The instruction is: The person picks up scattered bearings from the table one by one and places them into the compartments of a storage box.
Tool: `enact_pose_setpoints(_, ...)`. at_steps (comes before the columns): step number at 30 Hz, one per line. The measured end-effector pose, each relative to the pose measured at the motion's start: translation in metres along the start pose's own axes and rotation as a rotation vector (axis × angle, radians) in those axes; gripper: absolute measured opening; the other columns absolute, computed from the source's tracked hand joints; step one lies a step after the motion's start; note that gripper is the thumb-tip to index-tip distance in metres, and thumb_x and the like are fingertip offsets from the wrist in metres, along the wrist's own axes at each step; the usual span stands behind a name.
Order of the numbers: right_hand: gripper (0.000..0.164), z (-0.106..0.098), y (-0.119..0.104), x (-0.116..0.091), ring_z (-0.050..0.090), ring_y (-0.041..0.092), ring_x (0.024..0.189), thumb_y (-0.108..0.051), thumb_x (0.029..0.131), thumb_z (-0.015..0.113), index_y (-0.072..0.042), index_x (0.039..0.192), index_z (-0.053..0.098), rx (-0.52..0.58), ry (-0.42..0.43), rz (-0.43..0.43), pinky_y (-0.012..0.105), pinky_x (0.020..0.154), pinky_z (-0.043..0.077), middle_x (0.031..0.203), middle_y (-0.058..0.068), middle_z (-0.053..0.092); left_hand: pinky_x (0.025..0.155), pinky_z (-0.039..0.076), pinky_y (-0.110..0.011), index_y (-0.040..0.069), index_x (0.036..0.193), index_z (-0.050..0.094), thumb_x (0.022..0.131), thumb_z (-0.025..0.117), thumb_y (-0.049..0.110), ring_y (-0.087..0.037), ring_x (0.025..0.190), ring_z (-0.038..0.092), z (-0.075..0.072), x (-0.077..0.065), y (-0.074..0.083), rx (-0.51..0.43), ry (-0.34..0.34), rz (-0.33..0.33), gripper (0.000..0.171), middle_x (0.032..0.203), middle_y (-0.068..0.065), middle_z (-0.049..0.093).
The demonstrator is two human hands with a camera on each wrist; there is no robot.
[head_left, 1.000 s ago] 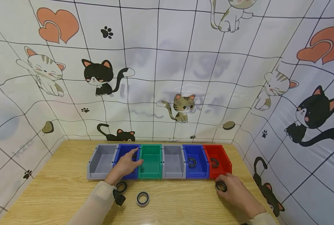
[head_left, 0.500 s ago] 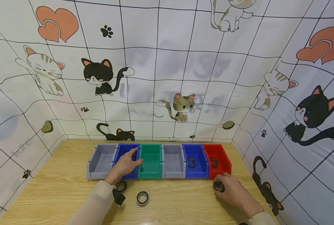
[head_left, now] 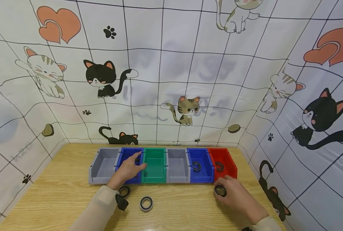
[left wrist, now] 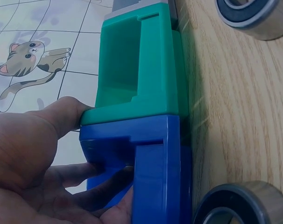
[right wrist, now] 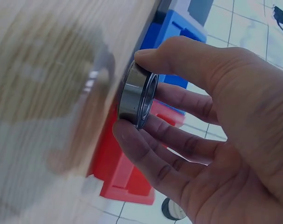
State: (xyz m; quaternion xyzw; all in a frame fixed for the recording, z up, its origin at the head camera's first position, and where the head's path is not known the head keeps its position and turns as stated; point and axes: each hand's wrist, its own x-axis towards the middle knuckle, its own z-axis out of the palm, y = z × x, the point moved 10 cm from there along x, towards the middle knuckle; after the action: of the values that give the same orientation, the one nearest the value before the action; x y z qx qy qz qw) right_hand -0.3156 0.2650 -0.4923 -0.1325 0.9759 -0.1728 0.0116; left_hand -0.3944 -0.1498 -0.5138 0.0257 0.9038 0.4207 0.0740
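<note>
In the head view my right hand [head_left: 235,194] pinches a ball bearing [right wrist: 131,95] between thumb and fingers, in front of the red bin [head_left: 231,165]. The right wrist view shows the bearing on edge, thumb and a fingertip on its rim. My left hand [head_left: 128,169] reaches over the left blue bin [left wrist: 155,186]. Its fingers dip inside and its thumb lies at the edge of the green bin [left wrist: 155,100]; I see nothing held. A dark spot near its fingers is too small to identify. Two bearings lie on the table, one [head_left: 151,204] near the front, another [head_left: 128,192] beside the left wrist.
A grey bin [head_left: 103,168] ends the row at left; another grey bin [head_left: 178,166] is mid-row. The right blue bin [head_left: 203,158] holds a bearing [head_left: 196,170], as does the red one. A cat-print sheet [head_left: 148,96] hangs behind the wooden table [head_left: 177,208].
My right hand has slid slightly left with the bearing, along the front of the red bin. The left hand and the loose bearings stay in place.
</note>
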Motion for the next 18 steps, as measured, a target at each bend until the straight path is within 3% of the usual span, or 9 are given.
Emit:
enact_pose_setpoints(3,0.03,0.0,-0.006,0.001,0.074,0.015,0.103,-0.019,0.088,0.102,-0.019,0.112,0.084,0.003,0.004,-0.001,0.049,0.1,0.071,0.111,-0.001,0.078,0.116,0.058,-0.069,0.005,0.182,0.037,0.114,0.076,0.03,-0.051,0.142,0.071,0.0,-0.002,0.001,0.0,0.0,0.004,0.083,0.173,-0.036,0.054)
enact_pose_setpoints(8,0.031,-0.003,-0.024,0.003,0.073,0.016,0.101,-0.017,0.088,0.102,-0.018,0.113,0.084,0.007,0.008,-0.04,0.047,0.096,0.071,0.11,0.0,0.077,0.115,0.059,-0.068,0.005,0.182,0.036,0.114,0.075,0.03,-0.049,0.137,0.074,0.002,-0.002,0.0,0.002,-0.002,-0.001,0.083,0.174,-0.036,0.053)
enact_pose_setpoints(11,0.031,-0.007,-0.039,0.005,0.071,0.015,0.097,-0.017,0.088,0.101,-0.017,0.114,0.084,-0.002,0.022,-0.095,0.04,0.091,0.07,0.108,0.0,0.076,0.115,0.059,-0.068,0.006,0.183,0.035,0.114,0.075,0.03,-0.047,0.133,0.076,0.003,-0.001,-0.001,0.002,-0.004,-0.003,0.083,0.175,-0.035,0.052)
enact_pose_setpoints(15,0.032,-0.012,-0.06,0.012,0.068,0.012,0.091,-0.013,0.088,0.1,-0.014,0.115,0.085,-0.019,0.05,-0.198,0.029,0.082,0.065,0.104,0.0,0.075,0.119,0.057,-0.07,0.006,0.183,0.035,0.115,0.075,0.031,-0.052,0.144,0.07,0.003,0.0,-0.001,0.003,-0.007,-0.006,0.083,0.177,-0.035,0.05)
enact_pose_setpoints(18,0.033,-0.016,-0.073,0.021,0.064,0.009,0.087,-0.012,0.088,0.099,-0.012,0.118,0.085,-0.033,0.061,-0.252,0.025,0.078,0.062,0.103,0.001,0.074,0.119,0.056,-0.07,0.006,0.183,0.035,0.115,0.074,0.032,-0.051,0.143,0.07,0.0,0.001,0.0,0.009,-0.008,-0.006,0.083,0.179,-0.035,0.047)
